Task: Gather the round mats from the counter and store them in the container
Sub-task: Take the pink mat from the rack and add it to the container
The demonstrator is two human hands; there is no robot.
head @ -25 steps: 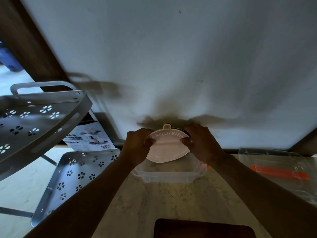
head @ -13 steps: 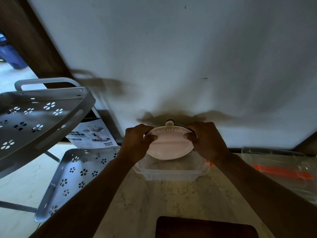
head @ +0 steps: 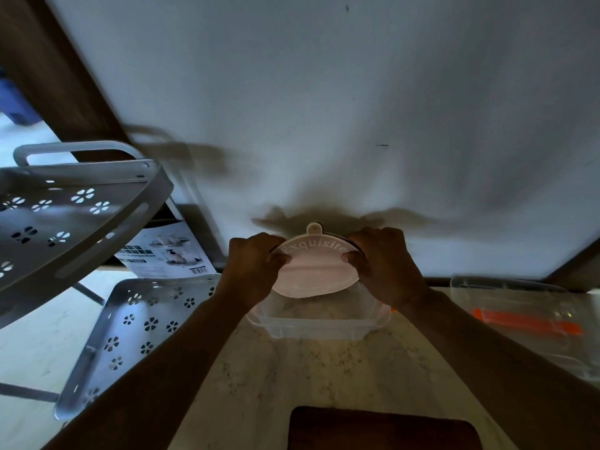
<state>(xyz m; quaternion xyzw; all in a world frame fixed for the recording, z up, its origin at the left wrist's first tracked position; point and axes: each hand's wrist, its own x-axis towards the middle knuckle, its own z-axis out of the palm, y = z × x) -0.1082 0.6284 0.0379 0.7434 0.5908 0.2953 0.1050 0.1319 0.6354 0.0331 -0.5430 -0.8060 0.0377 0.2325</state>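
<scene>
A pale pink round mat [head: 313, 271] with the word "Exquisite" and a small tab on top is held upright and tilted over a clear plastic container [head: 316, 324] on the marble counter. My left hand [head: 251, 269] grips its left edge and my right hand [head: 384, 264] grips its right edge. A dark edge behind the pink mat hints at another mat stacked with it. The mat's lower rim sits just above the container's open top.
A grey perforated rack [head: 65, 216] stands at the left, with a second perforated shelf [head: 130, 329] and a printed box [head: 165, 254] below it. A clear lid with an orange strip [head: 529, 323] lies at the right. A dark board [head: 383, 430] lies at the near edge. A white wall rises behind.
The mat stays gripped in both hands over the container and has tipped a little more upright. The view has shifted slightly.
</scene>
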